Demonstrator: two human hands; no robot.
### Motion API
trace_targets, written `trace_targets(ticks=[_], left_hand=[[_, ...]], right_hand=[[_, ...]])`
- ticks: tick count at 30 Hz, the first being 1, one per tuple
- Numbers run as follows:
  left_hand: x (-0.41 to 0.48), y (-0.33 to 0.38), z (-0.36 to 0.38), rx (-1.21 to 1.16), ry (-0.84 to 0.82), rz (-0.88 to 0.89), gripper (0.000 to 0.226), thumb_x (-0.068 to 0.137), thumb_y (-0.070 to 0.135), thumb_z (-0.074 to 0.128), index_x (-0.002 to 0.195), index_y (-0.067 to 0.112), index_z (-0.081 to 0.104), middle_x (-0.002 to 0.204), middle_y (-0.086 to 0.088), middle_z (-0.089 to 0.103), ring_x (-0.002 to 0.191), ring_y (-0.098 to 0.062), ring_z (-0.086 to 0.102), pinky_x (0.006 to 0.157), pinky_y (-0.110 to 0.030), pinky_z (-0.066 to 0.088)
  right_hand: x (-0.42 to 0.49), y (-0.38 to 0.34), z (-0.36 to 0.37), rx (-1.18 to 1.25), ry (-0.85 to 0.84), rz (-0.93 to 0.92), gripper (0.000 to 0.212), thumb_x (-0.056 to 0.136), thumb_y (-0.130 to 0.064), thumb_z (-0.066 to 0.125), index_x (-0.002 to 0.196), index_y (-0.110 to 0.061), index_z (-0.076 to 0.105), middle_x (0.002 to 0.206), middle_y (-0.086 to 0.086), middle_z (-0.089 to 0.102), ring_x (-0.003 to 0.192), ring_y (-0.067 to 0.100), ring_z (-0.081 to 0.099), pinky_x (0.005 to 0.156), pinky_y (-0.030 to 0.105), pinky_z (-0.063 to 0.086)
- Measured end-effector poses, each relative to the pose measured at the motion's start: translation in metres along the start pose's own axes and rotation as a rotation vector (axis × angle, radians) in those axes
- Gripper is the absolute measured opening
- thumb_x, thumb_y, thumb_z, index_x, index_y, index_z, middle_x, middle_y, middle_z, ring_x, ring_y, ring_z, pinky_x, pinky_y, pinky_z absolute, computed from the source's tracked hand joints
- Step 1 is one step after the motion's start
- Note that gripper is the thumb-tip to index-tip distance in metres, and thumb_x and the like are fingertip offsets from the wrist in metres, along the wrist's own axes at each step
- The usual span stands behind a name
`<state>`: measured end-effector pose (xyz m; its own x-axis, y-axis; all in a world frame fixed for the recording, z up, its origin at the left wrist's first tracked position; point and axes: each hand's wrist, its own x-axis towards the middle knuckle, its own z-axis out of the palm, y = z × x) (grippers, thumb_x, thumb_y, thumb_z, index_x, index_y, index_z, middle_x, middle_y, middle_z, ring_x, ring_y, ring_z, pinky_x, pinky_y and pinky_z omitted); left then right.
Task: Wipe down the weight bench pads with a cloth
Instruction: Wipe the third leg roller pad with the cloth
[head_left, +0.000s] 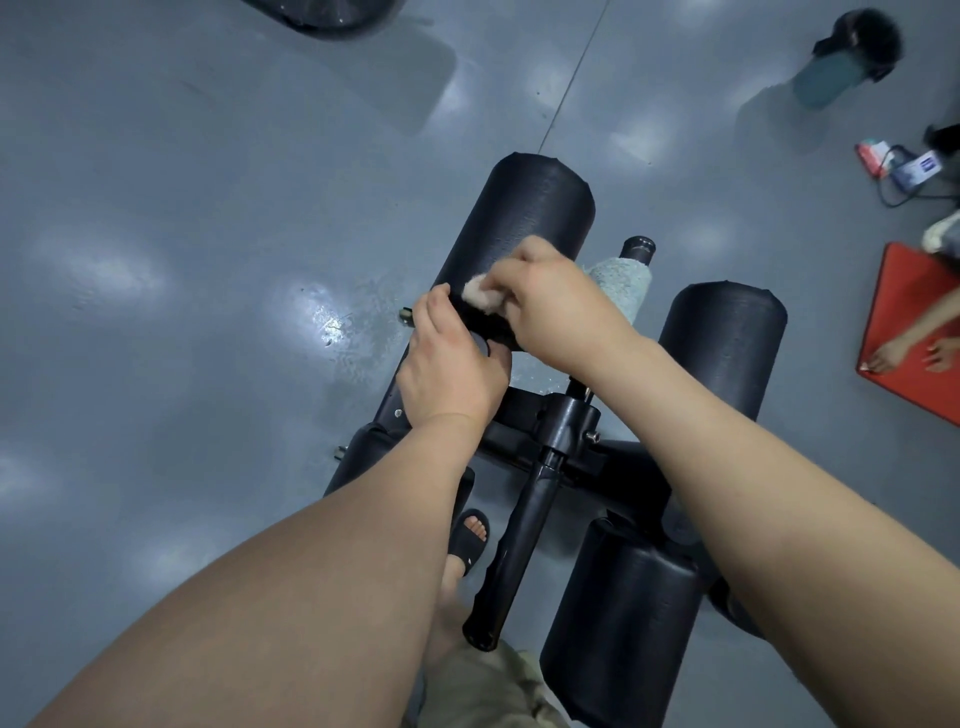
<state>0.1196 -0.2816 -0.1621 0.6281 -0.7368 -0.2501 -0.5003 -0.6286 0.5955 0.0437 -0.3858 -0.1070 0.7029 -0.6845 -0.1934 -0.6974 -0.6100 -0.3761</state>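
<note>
Your R hand (558, 306) grips a fluffy beige cloth (480, 300) vs the black cylindrical foam roller pad (524, 218); L hand (449, 364) curls round its near end.

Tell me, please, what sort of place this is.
Probably a gym: a black roller pad, one of several, on a steel frame, a grey floor and a red mat. The right hand presses a cloth on the pad; the left hand grips its end.

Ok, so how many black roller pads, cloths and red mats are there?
Black roller pads: 4
Cloths: 2
Red mats: 1
Total: 7
</note>
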Motion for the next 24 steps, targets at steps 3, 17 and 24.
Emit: trace_targets(ticks=[3,17,24], left_hand=[[0.000,0.000,0.000,0.011,0.021,0.008,0.076,0.081,0.038,0.068,0.146,0.017,0.035,0.148,0.000,0.041,0.117,-0.026,0.059,0.080,-0.038,0.045],[-0.001,0.001,-0.001,-0.005,0.021,0.005,0.071,0.081,0.037,0.067,0.143,0.019,0.036,0.144,0.000,0.042,0.112,-0.026,0.061,0.077,-0.038,0.046],[-0.001,-0.001,-0.002,-0.003,-0.008,0.008,0.074,0.082,0.039,0.069,0.144,0.019,0.034,0.147,-0.001,0.040,0.117,-0.028,0.059,0.077,-0.039,0.044]], right_hand=[[0.022,0.010,-0.007,-0.063,0.051,0.087,0.023,0.085,0.002,0.048,0.100,-0.007,0.063,0.109,0.014,0.051,0.090,0.037,0.059,0.074,0.040,0.051],[0.039,0.007,-0.019,-0.177,0.019,0.326,0.027,0.091,-0.003,0.047,0.117,-0.007,0.051,0.120,0.021,0.049,0.076,0.034,0.051,0.069,0.033,0.036],[0.010,-0.018,-0.003,-0.079,-0.030,0.257,0.019,0.084,-0.002,0.050,0.099,-0.015,0.051,0.100,0.011,0.044,0.072,0.030,0.049,0.066,0.031,0.037]])
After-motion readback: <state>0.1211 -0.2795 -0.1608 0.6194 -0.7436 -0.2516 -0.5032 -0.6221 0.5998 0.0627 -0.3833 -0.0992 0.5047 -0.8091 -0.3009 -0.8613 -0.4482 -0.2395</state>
